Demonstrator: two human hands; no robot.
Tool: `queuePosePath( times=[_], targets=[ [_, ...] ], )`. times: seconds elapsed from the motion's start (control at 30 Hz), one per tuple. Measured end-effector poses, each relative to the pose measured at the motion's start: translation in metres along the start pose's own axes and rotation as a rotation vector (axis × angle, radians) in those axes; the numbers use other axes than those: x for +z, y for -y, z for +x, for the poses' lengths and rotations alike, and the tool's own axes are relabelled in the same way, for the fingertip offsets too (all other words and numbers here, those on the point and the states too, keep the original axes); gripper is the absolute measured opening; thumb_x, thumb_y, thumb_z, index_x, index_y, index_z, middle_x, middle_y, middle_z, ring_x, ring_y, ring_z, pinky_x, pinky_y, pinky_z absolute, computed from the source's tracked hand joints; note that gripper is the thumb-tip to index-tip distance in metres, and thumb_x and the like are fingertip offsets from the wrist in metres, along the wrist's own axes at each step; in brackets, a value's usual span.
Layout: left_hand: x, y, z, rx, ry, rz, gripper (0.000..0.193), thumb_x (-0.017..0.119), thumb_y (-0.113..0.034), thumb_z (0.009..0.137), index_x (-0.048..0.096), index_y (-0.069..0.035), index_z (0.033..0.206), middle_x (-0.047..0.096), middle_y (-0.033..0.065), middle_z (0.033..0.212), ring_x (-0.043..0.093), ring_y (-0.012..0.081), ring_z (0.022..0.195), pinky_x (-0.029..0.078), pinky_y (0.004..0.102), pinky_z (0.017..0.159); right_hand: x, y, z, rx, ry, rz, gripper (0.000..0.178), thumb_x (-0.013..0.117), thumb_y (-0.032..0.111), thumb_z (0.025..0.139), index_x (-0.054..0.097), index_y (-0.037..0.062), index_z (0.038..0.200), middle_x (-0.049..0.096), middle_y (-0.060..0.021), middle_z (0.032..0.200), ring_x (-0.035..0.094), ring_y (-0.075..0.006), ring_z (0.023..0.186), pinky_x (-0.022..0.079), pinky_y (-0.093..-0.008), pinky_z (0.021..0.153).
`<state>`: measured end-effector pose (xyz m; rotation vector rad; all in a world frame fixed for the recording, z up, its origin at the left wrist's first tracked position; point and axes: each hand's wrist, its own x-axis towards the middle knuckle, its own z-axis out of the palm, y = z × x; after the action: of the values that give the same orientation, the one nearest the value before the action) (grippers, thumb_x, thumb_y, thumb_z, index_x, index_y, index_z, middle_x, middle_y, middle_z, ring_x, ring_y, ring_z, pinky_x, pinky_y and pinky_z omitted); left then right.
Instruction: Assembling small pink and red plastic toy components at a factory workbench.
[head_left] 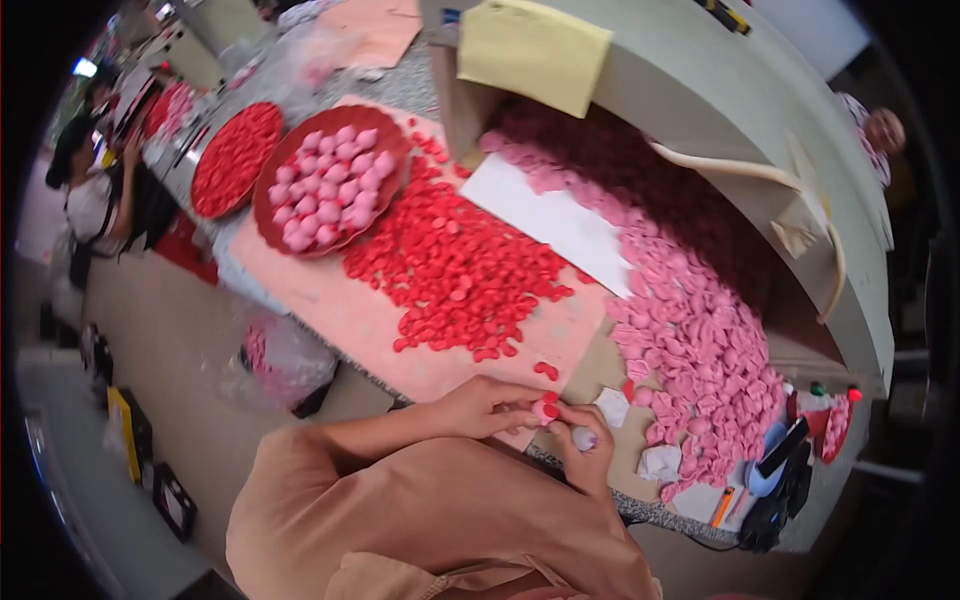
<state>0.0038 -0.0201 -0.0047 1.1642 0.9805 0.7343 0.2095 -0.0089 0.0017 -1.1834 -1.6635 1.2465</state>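
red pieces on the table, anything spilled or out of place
A few red pieces lie apart from the main red heap, near the hands. The pink heap spreads loosely along the table edge. Nothing looks damaged.

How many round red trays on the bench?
2. One tray holds pink pieces, next to the red pile. The other tray lies further left, filled with red pieces. More may be hidden in the blurred far end.

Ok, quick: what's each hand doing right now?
Left hand: fingers pinched on a small pink piece.
Right hand: closed around a small pale object.
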Motion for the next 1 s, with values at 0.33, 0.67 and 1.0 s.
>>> queuePosePath(
  times=[0.33,0.67,1.0],
  targets=[
    [-0.023,-0.04,0.038,0.115,-0.158,-0.474,0.027,0.058,-0.006,0.087,0.053,-0.001,0.112,0.064,0.0076,0.087,0.061,0.0117,0.071,0.052,0.024,0.062,0.009,0.032,0.068,0.292,0.026,0.645,0.023,0.054,0.007,0.087,0.054,-0.0032,0.107,0.061,-0.008,0.089,0.06,-0.0122,0.074,0.051,-0.0262,0.07],
    [-0.03,-0.035,0.051,0.131,-0.132,-0.819,0.03,0.055,-0.011,0.089,0.048,-0.005,0.117,0.058,0.0075,0.091,0.06,0.0142,0.072,0.054,0.0306,0.063,0.013,0.013,0.086,0.196,0.042,0.518,0.028,0.054,0.012,0.089,0.052,-0.0015,0.114,0.061,-0.0079,0.094,0.058,-0.0114,0.08,0.051,-0.0256,0.069],
    [-0.181,-0.056,-0.05,0.277,-1.336,1.508,0.055,0.073,-0.013,0.074,0.046,-0.004,0.121,0.053,0.0136,0.112,0.055,0.0171,0.088,0.046,0.0268,0.072,0.01,0.015,0.073,0.137,-0.033,0.577,0.026,0.052,0.013,0.09,0.052,-0.0019,0.112,0.056,-0.0109,0.094,0.057,-0.0153,0.075,0.052,-0.0317,0.068]
  ],
)
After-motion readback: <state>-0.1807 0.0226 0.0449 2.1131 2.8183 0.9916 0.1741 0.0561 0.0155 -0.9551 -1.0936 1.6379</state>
